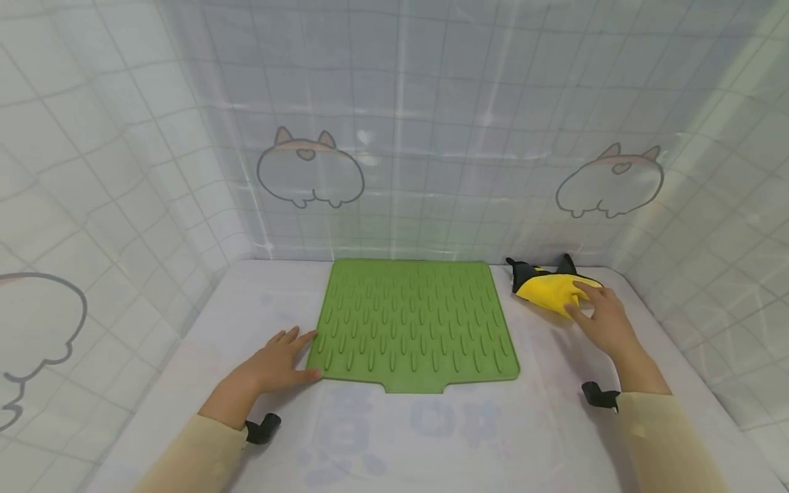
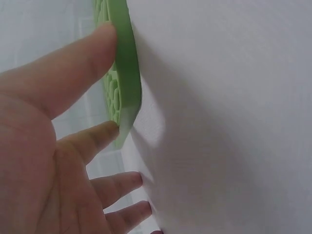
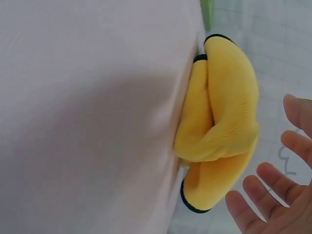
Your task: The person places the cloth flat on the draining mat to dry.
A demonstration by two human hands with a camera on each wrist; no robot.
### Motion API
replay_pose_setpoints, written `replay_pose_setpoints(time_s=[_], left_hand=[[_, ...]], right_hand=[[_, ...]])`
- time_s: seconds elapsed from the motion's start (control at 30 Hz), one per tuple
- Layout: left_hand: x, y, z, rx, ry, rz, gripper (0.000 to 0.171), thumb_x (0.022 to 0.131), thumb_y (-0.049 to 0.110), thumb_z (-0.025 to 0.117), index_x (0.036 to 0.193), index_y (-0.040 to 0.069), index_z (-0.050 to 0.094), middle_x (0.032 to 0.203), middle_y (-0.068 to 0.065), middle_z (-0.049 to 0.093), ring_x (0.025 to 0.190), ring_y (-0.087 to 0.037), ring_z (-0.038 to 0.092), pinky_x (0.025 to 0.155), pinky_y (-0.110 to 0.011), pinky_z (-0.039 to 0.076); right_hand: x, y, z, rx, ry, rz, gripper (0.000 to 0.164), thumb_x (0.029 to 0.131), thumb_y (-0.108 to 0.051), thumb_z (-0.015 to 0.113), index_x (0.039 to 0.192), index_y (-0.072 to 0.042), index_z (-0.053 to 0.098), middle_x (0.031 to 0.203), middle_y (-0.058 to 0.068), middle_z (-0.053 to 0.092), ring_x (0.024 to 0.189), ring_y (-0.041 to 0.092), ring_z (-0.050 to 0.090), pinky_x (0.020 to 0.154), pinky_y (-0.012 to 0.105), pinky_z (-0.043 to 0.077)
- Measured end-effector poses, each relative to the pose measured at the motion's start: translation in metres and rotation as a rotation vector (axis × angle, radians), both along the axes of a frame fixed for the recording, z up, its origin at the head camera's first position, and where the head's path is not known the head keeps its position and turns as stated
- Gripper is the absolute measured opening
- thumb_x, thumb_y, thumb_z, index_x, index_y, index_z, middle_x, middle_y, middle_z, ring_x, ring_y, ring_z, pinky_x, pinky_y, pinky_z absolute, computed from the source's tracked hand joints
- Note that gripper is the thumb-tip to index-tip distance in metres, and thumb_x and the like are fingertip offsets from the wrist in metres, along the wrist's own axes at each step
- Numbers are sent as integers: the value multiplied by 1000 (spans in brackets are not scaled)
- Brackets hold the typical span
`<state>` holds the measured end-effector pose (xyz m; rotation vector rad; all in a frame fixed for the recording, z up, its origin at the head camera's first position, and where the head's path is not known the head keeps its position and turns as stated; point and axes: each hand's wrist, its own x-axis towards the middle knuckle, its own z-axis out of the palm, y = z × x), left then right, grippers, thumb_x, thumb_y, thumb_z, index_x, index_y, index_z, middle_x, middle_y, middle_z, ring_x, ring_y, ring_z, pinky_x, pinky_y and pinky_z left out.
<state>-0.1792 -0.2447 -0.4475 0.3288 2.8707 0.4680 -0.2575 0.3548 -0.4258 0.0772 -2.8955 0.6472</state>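
A green mat (image 1: 413, 322) with rows of raised oval ridges and a tab on its near edge lies on the white table. At its near left corner is my left hand (image 1: 277, 363). The left thumb and index finger (image 2: 95, 139) touch the mat's edge, while the other fingers are spread beside it. On the far right lies a crumpled yellow cloth (image 1: 548, 291) with black edging and a black part behind. Close over it, my right hand (image 1: 607, 322) has its fingers spread; the right wrist view shows a gap between the fingertips (image 3: 236, 200) and the yellow cloth (image 3: 229, 97).
A wall covering (image 1: 431, 123) with a grid pattern and cartoon animal drawings rises behind the table. Similar coverings stand on the left (image 1: 105, 171) and right (image 1: 733, 287). The white table surface (image 1: 444, 445) extends in front of the mat.
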Motion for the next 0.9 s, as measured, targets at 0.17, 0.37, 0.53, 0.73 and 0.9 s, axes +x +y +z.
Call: replay_pose_setpoints(time_s=[0.17,0.37,0.53,0.73,0.9], left_hand=[[0,0,2,3,-3,2,92,85,58,71,152,4,39,153,-37,28,139,-61,23,104,-74,29],[0,1,4,3,6,-11,91,85,56,72,152,3,40,152,-38,29,138,-62,25,104,-74,29],[0,2,3,2,6,-6,91,85,56,73,152,4,41,152,-38,29,138,-62,25,104,-74,30],[1,1,4,5,-1,-6,91,84,56,73,152,5,40,153,-37,29,138,-62,24,104,-74,30],[1,2,4,5,-1,-7,91,84,56,73,152,4,41,153,-38,29,138,-62,25,104,-74,30]], right_hand=[[-4,2,-8,-4,-17,7,65,100,-35,63,150,-2,38,136,40,34,116,56,43,91,72,42],[-8,4,-13,-5,-87,-6,68,101,-42,58,152,-3,36,134,38,36,115,56,48,89,68,47],[-12,5,-13,-17,-123,-3,67,102,-39,58,153,-3,34,131,34,43,113,52,50,90,66,48],[-18,3,-9,-59,-129,-9,61,103,-32,59,150,2,38,118,29,51,100,42,53,83,54,52],[-22,2,-9,-59,-122,-19,54,102,-26,61,144,3,45,102,21,53,89,34,50,72,39,48]])
